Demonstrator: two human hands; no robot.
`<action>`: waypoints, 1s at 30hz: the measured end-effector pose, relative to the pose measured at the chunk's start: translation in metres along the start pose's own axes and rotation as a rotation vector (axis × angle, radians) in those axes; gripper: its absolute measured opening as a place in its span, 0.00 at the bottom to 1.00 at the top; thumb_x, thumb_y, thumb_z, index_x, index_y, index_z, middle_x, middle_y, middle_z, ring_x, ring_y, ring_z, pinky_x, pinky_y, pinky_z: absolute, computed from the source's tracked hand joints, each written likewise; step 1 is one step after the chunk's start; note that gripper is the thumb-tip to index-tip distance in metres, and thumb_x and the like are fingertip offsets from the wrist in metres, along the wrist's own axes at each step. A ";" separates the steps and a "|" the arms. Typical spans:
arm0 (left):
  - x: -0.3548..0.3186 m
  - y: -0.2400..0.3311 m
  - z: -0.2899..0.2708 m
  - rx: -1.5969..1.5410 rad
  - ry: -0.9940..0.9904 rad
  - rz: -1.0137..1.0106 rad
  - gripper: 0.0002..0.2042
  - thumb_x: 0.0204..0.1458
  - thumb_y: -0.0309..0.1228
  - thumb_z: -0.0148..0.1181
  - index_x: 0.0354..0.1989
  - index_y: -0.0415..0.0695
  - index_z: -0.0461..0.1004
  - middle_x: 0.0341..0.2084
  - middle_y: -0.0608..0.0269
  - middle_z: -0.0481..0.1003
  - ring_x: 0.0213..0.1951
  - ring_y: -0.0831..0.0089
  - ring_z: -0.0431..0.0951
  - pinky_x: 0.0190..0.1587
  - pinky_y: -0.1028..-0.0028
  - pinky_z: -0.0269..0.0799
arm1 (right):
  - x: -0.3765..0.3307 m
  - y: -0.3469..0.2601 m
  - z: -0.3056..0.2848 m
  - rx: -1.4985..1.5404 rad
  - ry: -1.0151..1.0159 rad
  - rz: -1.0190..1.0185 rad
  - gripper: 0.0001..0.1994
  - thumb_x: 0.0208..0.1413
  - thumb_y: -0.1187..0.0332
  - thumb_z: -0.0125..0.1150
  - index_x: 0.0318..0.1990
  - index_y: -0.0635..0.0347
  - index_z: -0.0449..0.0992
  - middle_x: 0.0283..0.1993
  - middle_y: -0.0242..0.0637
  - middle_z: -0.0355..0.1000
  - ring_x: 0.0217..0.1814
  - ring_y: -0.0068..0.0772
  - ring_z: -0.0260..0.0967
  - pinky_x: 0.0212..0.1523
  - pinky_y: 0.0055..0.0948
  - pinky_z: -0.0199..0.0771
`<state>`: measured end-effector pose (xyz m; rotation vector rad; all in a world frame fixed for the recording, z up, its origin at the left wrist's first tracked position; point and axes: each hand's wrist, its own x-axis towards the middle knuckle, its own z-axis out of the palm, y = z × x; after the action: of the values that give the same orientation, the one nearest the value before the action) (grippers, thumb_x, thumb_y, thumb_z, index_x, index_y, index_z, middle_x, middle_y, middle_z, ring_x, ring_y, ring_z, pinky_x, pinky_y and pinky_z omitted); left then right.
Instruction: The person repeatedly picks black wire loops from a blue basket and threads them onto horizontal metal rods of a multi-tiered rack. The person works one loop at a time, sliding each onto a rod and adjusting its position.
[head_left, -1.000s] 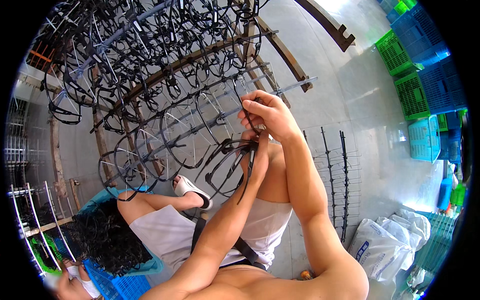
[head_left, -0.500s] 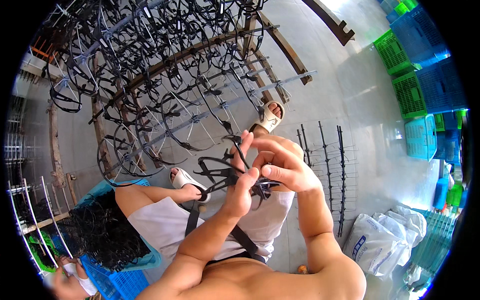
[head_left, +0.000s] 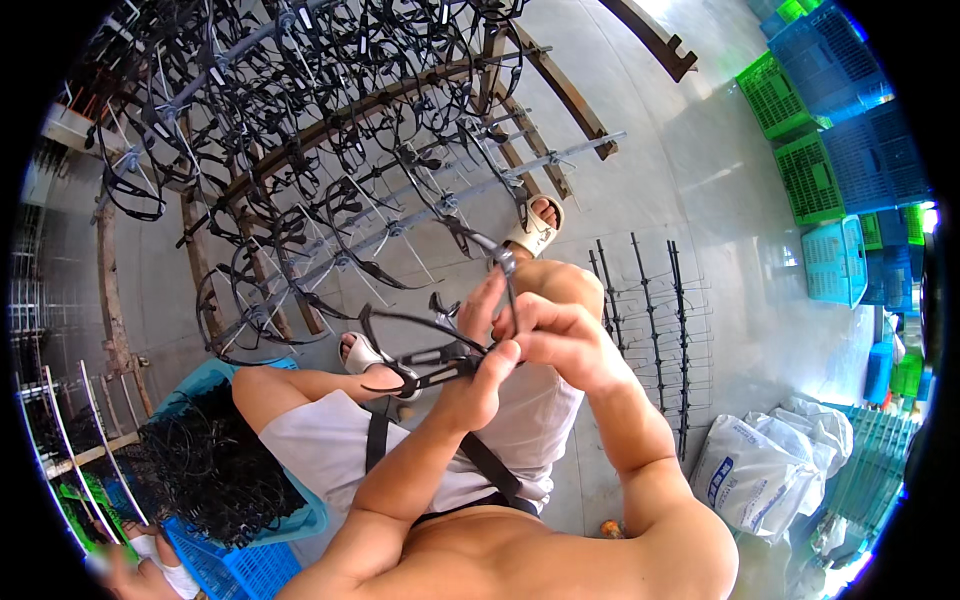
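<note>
In front of my lap my left hand (head_left: 484, 375) is closed round thin, curved black plastic frames (head_left: 436, 378) with slotted ends, which stick out to its left. How many pieces it holds I cannot tell. My right hand (head_left: 572, 345) meets it, thumb and fingers pinched on a black strip of the same bundle. One slim arm of a frame (head_left: 505, 262) rises above the fingertips toward the rack. Beyond my hands stands the rack (head_left: 365, 112), its rods hung with many similar black frames.
At my left a light-blue crate (head_left: 310, 515) holds a heap of black pieces (head_left: 215, 460). Dark rods with thin wires (head_left: 648, 310) lie on the floor at right, near white plastic bags (head_left: 750, 480). Green crates (head_left: 808, 180) and blue crates (head_left: 880, 150) are stacked far right. Another person's arm (head_left: 150, 580) shows lower left.
The frames in my hands have turned and spread more to the left. Dark ends that hung below my fingers no longer show there. Both hands stay together, and the view has shifted slightly.
</note>
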<state>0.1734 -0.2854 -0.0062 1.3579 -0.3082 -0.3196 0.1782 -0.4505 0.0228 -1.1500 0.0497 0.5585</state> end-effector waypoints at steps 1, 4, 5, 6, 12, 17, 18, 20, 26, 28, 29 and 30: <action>0.001 0.004 -0.002 0.151 -0.036 0.077 0.36 0.44 0.30 0.45 0.65 0.34 0.46 0.62 0.51 0.54 0.64 0.65 0.54 0.65 0.69 0.44 | -0.002 -0.001 -0.001 0.239 0.072 0.188 0.10 0.57 0.66 0.58 0.41 0.62 0.74 0.39 0.32 0.69 0.44 0.25 0.64 0.47 0.26 0.62; -0.006 0.003 -0.002 0.082 -0.083 0.314 0.23 0.40 0.28 0.48 0.49 0.35 0.69 0.58 0.47 0.62 0.63 0.58 0.57 0.65 0.60 0.48 | 0.001 0.017 -0.004 0.387 0.207 -0.120 0.10 0.60 0.67 0.53 0.39 0.66 0.71 0.37 0.35 0.69 0.44 0.29 0.66 0.48 0.30 0.66; -0.009 0.009 -0.001 0.023 -0.037 0.363 0.15 0.41 0.28 0.49 0.39 0.37 0.73 0.54 0.47 0.66 0.61 0.56 0.60 0.64 0.57 0.50 | -0.003 0.014 -0.004 0.407 0.165 -0.210 0.10 0.60 0.67 0.52 0.38 0.67 0.70 0.38 0.36 0.68 0.44 0.30 0.66 0.48 0.32 0.67; -0.011 0.017 0.004 -0.171 -0.035 0.338 0.09 0.40 0.25 0.52 0.31 0.39 0.75 0.43 0.52 0.74 0.57 0.57 0.65 0.62 0.56 0.53 | -0.009 0.009 -0.004 0.426 0.122 -0.300 0.10 0.60 0.68 0.51 0.37 0.69 0.69 0.38 0.38 0.68 0.45 0.32 0.67 0.48 0.35 0.69; -0.002 0.033 0.020 0.208 -0.083 0.494 0.04 0.37 0.25 0.58 0.24 0.45 0.73 0.33 0.64 0.77 0.51 0.56 0.67 0.59 0.56 0.55 | -0.019 -0.025 -0.009 0.669 0.085 -0.488 0.10 0.62 0.66 0.48 0.37 0.66 0.65 0.33 0.44 0.62 0.26 0.35 0.71 0.28 0.39 0.82; 0.015 0.039 0.025 0.186 -0.239 0.368 0.02 0.40 0.27 0.58 0.23 0.46 0.72 0.30 0.66 0.76 0.48 0.60 0.67 0.56 0.59 0.55 | -0.021 -0.036 -0.014 0.444 0.124 -0.405 0.09 0.59 0.68 0.54 0.39 0.66 0.68 0.32 0.44 0.68 0.29 0.33 0.71 0.22 0.32 0.77; 0.018 0.036 0.018 0.134 -0.313 0.285 0.01 0.41 0.28 0.57 0.23 0.46 0.72 0.29 0.67 0.76 0.47 0.62 0.67 0.55 0.61 0.54 | -0.020 -0.037 -0.014 0.288 0.126 -0.392 0.09 0.58 0.68 0.55 0.38 0.66 0.69 0.33 0.44 0.69 0.30 0.32 0.70 0.22 0.30 0.76; 0.018 0.035 0.018 0.151 -0.245 0.103 0.04 0.42 0.27 0.53 0.19 0.44 0.73 0.24 0.68 0.76 0.40 0.70 0.70 0.55 0.66 0.55 | -0.015 -0.036 -0.010 -0.115 0.062 -0.495 0.09 0.56 0.70 0.58 0.37 0.70 0.73 0.32 0.42 0.70 0.26 0.29 0.69 0.27 0.26 0.72; 0.022 0.025 0.001 0.238 -0.445 0.131 0.04 0.39 0.26 0.55 0.22 0.45 0.76 0.26 0.69 0.78 0.45 0.72 0.70 0.57 0.65 0.52 | -0.018 -0.043 -0.007 0.478 0.098 -0.196 0.10 0.59 0.69 0.54 0.43 0.67 0.68 0.27 0.39 0.69 0.23 0.29 0.70 0.24 0.23 0.74; 0.020 0.023 -0.008 0.149 -0.463 0.039 0.04 0.38 0.26 0.55 0.22 0.45 0.76 0.27 0.69 0.77 0.45 0.71 0.70 0.59 0.63 0.49 | -0.014 -0.042 -0.001 0.522 0.191 -0.155 0.10 0.59 0.69 0.53 0.43 0.67 0.67 0.27 0.39 0.69 0.22 0.28 0.69 0.23 0.23 0.74; 0.018 0.024 -0.005 0.336 -0.446 0.025 0.03 0.38 0.28 0.56 0.22 0.47 0.76 0.27 0.70 0.77 0.46 0.70 0.69 0.59 0.61 0.48 | -0.014 -0.041 0.002 0.546 0.242 -0.131 0.10 0.60 0.69 0.52 0.43 0.67 0.67 0.27 0.39 0.69 0.22 0.28 0.69 0.23 0.23 0.74; 0.015 0.026 0.001 0.523 -0.427 0.012 0.02 0.38 0.29 0.57 0.22 0.48 0.75 0.27 0.72 0.76 0.48 0.68 0.68 0.58 0.59 0.47 | -0.009 -0.040 -0.001 0.439 0.248 -0.056 0.10 0.60 0.68 0.51 0.42 0.67 0.67 0.27 0.37 0.68 0.22 0.28 0.69 0.21 0.24 0.74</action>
<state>0.1879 -0.2871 0.0199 1.7942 -0.7965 -0.5456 0.1885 -0.4661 0.0589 -0.7830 0.3368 0.3294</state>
